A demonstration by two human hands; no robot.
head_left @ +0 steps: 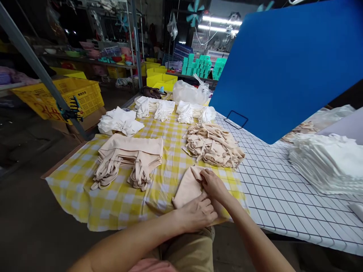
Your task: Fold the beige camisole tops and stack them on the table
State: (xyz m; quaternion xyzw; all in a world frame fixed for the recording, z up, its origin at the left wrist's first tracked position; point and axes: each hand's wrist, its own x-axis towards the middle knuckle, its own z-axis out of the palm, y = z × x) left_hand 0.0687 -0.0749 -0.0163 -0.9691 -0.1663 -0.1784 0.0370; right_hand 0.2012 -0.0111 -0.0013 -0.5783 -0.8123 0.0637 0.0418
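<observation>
On yellow-checked cloth lies a plain beige garment, partly folded over.

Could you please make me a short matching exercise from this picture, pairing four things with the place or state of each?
1. Beige garment
2. Strapped beige stack
3. Blue board
4. Plastic bag

A. Tilted, filling much of the upper right of the view
B. Neatly layered, left of the loose beige heap
C. Just behind the white cloth piles
D. Touched by the left hand and the right hand

Right pairs: 1-D, 2-B, 3-A, 4-C.
</observation>
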